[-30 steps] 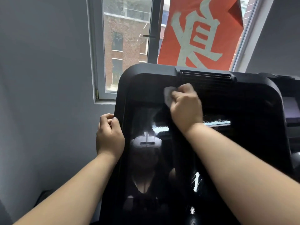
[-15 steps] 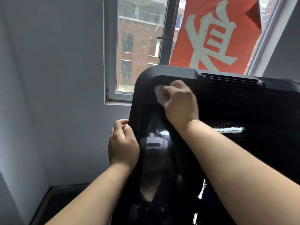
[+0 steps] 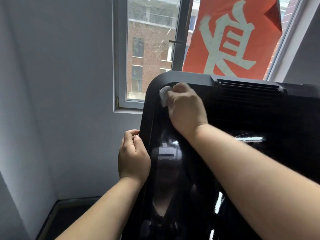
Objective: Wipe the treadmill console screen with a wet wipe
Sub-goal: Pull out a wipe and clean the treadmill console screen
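Two hands are at work on the black treadmill console (image 3: 190, 77), which fills the view from the centre out towards four o'clock. Its glossy console screen (image 3: 259, 163) takes up most of that face, with reflections and a pale streak at three o'clock. The right hand (image 3: 186, 108) is up at the screen's eleven o'clock corner, fingers bent over a wad and pressing it to the glass just inside the bezel. The left hand (image 3: 133, 158) grips the console's edge at nine o'clock, fingers wrapped behind and thumb on the front. The wet wipe (image 3: 164, 95), a small white crumple, peeks out at ten o'clock of the right knuckles. Wiping looks mid-course at the top corner. Next, I judge, comes a firm stroke across or down the rest of the glass, with the left hand bracing.
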A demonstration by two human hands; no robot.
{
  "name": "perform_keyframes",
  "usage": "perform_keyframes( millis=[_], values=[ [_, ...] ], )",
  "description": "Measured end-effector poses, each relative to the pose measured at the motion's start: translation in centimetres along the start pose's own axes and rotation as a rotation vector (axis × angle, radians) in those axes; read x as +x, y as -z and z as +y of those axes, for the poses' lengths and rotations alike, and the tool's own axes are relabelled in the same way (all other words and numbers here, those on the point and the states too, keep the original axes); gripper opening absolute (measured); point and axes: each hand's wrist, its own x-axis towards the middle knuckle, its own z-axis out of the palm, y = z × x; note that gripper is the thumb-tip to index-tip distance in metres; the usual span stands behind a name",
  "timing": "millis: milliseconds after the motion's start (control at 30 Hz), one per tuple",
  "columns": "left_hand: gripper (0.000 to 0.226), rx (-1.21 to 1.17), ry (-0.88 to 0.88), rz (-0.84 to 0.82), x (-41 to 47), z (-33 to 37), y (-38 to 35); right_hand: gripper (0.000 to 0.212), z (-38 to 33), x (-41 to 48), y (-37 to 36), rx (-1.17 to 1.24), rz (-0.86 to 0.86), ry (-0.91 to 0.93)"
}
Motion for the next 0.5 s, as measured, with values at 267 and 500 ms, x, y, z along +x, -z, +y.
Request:
perform_keyframes(
  millis=[267, 500],
  values=[
    [0.018, 0.038, 0.002, 0.011, 0.1, 0.0, -0.1, 0.008, 2.1, -1.5, 1.2, -0.111, -0.034, 0.017],
    [0.02, 0.04, -0.005, 0.017, 0.2, -0.2, -0.1, 0.03, 8.2, -5.1, 6.2, -0.116, 0.102, -0.428]
  ],
)
